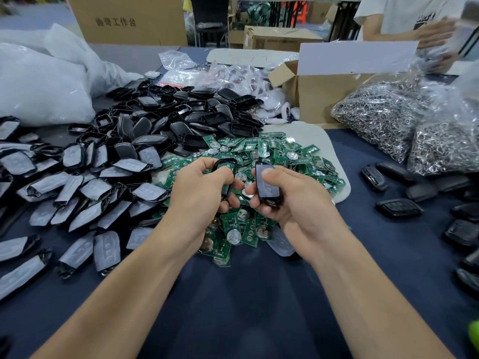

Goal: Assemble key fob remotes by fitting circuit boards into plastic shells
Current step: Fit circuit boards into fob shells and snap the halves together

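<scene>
Dark blue surface (pixel 233 307) nearest the camera, stretching under everything, with a heap of green circuit boards (pixel 272 151) at its middle as the reference for all else. Far left of that heap, big white plastic bags (pixel 44 81), slumped and out of the way. Left of the heap, a wide spread of film-wrapped shells (pixel 77 190), fanned out within easy reach, probably for taking one at a time. Behind the heap and touching its far edge, a mound of bare black shell halves (pixel 186 117). Behind and right of the heap, clear bags of metal rings (pixel 388 120) beside an open cardboard box (pixel 318 92). Right of the heap, well apart, finished-looking black fobs (pixel 399 207), likely laid there as done work. Directly over the near part of the heap, both hands: left hand (pixel 199 190) curled round a black shell frame (pixel 225 164), right hand (pixel 293 200) pinching a film-faced shell (pixel 267 182), thumb pressed on its face, fingers underneath. Held close together and just above the boards, apparently to allow picking up a board and seating it without a long reach. No board visible in either held piece; insides hidden by fingers.
</scene>
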`<action>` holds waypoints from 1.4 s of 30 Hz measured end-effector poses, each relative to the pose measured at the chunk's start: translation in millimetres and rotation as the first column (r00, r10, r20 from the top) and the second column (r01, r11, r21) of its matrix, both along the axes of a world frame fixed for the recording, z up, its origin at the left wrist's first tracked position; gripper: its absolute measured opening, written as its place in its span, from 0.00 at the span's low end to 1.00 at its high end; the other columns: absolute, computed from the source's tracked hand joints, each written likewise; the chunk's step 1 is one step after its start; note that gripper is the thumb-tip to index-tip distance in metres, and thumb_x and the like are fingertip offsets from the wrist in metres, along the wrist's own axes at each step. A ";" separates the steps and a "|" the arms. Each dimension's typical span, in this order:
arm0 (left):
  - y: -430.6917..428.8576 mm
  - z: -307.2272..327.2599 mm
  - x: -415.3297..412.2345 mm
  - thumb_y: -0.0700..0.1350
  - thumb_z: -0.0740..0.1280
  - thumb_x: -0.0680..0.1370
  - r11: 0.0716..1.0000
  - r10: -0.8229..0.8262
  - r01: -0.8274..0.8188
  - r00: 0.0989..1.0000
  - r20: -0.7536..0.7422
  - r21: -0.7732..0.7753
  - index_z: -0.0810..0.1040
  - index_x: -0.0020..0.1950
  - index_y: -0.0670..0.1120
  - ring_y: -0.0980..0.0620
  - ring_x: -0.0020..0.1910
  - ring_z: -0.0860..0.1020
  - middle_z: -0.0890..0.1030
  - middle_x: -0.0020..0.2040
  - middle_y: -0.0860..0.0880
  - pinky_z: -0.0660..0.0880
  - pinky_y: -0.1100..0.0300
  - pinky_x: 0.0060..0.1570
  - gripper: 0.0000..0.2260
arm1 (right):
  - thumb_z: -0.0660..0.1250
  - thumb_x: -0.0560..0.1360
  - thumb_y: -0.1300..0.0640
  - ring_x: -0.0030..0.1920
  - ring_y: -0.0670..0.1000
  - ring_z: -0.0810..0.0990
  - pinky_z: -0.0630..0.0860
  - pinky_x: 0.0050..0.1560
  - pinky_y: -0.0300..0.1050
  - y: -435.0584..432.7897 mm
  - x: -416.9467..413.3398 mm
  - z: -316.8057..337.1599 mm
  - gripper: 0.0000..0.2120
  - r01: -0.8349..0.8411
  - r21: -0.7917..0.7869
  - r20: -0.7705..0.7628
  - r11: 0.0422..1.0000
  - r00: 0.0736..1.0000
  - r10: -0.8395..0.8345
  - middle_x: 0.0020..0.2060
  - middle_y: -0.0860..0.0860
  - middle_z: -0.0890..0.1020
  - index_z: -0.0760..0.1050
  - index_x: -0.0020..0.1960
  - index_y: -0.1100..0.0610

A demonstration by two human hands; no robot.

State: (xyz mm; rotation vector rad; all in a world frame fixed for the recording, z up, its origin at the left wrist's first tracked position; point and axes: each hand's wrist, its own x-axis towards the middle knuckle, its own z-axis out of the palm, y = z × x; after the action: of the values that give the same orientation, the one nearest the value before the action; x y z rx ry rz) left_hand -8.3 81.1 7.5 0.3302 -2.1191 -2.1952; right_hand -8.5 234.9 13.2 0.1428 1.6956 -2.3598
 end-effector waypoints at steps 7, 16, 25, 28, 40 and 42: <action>-4.5 2.1 0.6 0.36 0.64 0.79 0.999 0.032 -0.032 0.999 -0.005 0.005 0.76 0.53 0.41 0.50 0.39 0.84 0.88 0.41 0.45 0.82 0.59 0.35 0.05 | 0.56 0.84 0.64 0.52 0.62 0.86 0.85 0.53 0.53 7.0 -1.7 1.8 0.15 -0.036 -0.285 0.127 0.958 0.989 0.075 0.56 0.68 0.84 0.77 0.62 0.69; -1.4 8.5 4.5 0.39 0.68 0.81 0.986 -0.035 0.032 0.999 -0.017 -0.161 0.80 0.45 0.50 0.57 0.39 0.80 0.86 0.43 0.54 0.72 0.61 0.41 0.07 | 0.53 0.84 0.72 0.54 0.60 0.87 0.84 0.55 0.55 12.9 -3.9 4.4 0.17 -0.053 -0.347 0.155 0.936 0.981 0.113 0.55 0.66 0.85 0.76 0.66 0.67; 1.2 10.4 8.0 0.38 0.73 0.76 0.987 -0.160 0.159 0.986 -0.035 -0.032 0.83 0.41 0.50 0.53 0.35 0.74 0.82 0.40 0.47 0.69 0.65 0.28 0.08 | 0.55 0.84 0.71 0.49 0.52 0.87 0.85 0.47 0.44 2.3 -2.6 -0.5 0.18 -0.126 -0.184 0.100 0.975 0.984 0.146 0.52 0.56 0.88 0.80 0.63 0.60; 3.8 5.9 7.6 0.38 0.74 0.76 0.979 -0.144 0.131 0.987 -0.076 -0.157 0.84 0.40 0.52 0.58 0.32 0.76 0.85 0.38 0.50 0.70 0.68 0.30 0.09 | 0.57 0.83 0.72 0.49 0.52 0.84 0.84 0.45 0.42 1.2 -1.3 -1.6 0.17 -0.157 -0.126 0.047 0.979 0.985 0.164 0.51 0.57 0.85 0.81 0.61 0.58; -7.0 9.5 5.9 0.46 0.72 0.72 0.955 -0.296 0.297 0.953 0.061 -0.005 0.88 0.50 0.47 0.49 0.44 0.79 0.86 0.44 0.47 0.71 0.55 0.43 0.10 | 0.67 0.77 0.70 0.50 0.57 0.86 0.85 0.52 0.49 19.7 -3.0 2.7 0.16 -0.232 -0.105 0.047 0.967 0.970 0.238 0.49 0.59 0.86 0.79 0.64 0.63; -9.3 10.4 5.3 0.48 0.72 0.70 0.962 -0.272 0.273 0.959 0.080 -0.007 0.87 0.50 0.46 0.51 0.42 0.77 0.85 0.44 0.48 0.70 0.59 0.37 0.12 | 0.70 0.73 0.66 0.53 0.57 0.85 0.84 0.56 0.51 20.6 -3.7 3.0 0.20 -0.245 -0.130 0.037 0.961 0.967 0.251 0.52 0.59 0.86 0.79 0.65 0.63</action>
State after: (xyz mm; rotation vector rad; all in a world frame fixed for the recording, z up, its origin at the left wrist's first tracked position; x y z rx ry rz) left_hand -3.0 71.8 17.9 0.1299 -2.3505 -2.3398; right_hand -12.2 255.6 16.2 -0.0277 1.4434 -2.2451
